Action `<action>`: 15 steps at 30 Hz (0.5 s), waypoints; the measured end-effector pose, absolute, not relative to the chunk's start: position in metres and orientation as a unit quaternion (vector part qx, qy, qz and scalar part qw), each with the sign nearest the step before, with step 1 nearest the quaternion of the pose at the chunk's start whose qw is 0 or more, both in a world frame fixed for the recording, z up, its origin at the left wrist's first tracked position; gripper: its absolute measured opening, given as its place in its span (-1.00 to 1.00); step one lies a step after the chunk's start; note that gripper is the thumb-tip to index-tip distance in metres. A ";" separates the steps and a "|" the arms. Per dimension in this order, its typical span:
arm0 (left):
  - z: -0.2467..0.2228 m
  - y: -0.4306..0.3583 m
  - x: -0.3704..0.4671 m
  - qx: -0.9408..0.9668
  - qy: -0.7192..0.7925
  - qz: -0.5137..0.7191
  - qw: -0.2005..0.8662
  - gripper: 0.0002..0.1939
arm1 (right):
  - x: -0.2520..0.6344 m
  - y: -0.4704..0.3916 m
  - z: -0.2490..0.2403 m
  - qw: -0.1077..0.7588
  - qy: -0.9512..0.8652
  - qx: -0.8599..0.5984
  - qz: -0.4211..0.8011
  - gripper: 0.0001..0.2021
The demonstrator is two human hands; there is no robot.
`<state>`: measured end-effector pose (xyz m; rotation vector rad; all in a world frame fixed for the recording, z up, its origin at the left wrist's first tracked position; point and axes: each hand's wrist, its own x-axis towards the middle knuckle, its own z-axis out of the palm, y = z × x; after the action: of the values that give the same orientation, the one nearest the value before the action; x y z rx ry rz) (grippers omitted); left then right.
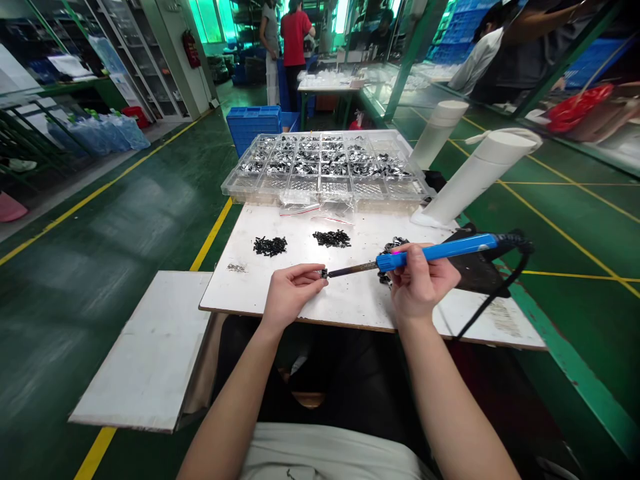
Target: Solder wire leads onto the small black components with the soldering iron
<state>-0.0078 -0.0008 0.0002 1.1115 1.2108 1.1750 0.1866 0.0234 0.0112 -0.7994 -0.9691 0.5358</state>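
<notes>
My right hand [423,280] grips a blue-handled soldering iron [440,252] whose metal shaft points left. Between the thumb and fingers of my left hand [293,293] is a small black part [324,273], too small to make out in detail. The iron's tip meets or nearly meets this part. On the white board before me lie a pile of small black pieces [270,246] and another black pile [332,239]. A third heap of black and shiny parts [395,245] is partly hidden behind the iron and my right hand. Tiny metal bits [237,268] lie at the left.
A clear compartment tray [315,189] of small parts spans the back of the white board [240,293]. Plastic bags [320,208] lie before it. White tubes [475,173] stand at the right. The iron's black cable [493,297] hangs near my right arm. People [296,40] stand farther off.
</notes>
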 end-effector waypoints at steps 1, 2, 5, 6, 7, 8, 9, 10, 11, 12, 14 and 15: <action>0.000 -0.001 -0.008 0.467 0.507 0.493 0.531 -0.67 | 0.186 0.023 0.011 0.776 -0.448 -0.368 0.249 -0.68; 0.000 -0.001 -0.008 0.467 0.507 0.493 0.530 -0.67 | 0.186 0.024 0.011 0.776 -0.448 -0.367 0.250 -0.69; 0.000 -0.001 -0.008 0.469 0.505 0.495 0.529 -0.67 | 0.186 0.024 0.011 0.776 -0.449 -0.365 0.251 -0.69; -0.001 -0.001 -0.008 0.469 0.505 0.495 0.529 -0.67 | 0.186 0.024 0.011 0.778 -0.448 -0.363 0.250 -0.70; -0.001 -0.001 -0.008 0.470 0.505 0.495 0.528 -0.67 | 0.186 0.024 0.011 0.779 -0.448 -0.360 0.249 -0.70; -0.001 -0.001 -0.008 0.470 0.506 0.494 0.528 -0.67 | 0.186 0.024 0.011 0.780 -0.449 -0.358 0.249 -0.70; -0.001 -0.001 -0.008 0.471 0.507 0.493 0.527 -0.67 | 0.186 0.024 0.011 0.780 -0.450 -0.357 0.248 -0.70; -0.002 -0.001 -0.008 0.472 0.508 0.493 0.525 -0.67 | 0.186 0.024 0.011 0.780 -0.451 -0.357 0.247 -0.70; -0.002 -0.001 -0.008 0.473 0.509 0.492 0.525 -0.67 | 0.187 0.024 0.011 0.779 -0.452 -0.358 0.247 -0.70; -0.002 0.000 -0.008 0.473 0.510 0.491 0.524 -0.67 | 0.187 0.024 0.011 0.778 -0.453 -0.358 0.247 -0.70; -0.002 0.000 -0.008 0.473 0.510 0.490 0.525 -0.67 | 0.187 0.024 0.011 0.779 -0.453 -0.358 0.246 -0.70; -0.002 0.000 -0.008 0.472 0.510 0.490 0.526 -0.67 | 0.187 0.025 0.011 0.779 -0.453 -0.358 0.245 -0.70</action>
<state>-0.0080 -0.0003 -0.0015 1.1294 1.2202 1.1729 0.1871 0.0245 0.0106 -0.7749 -0.9784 0.5301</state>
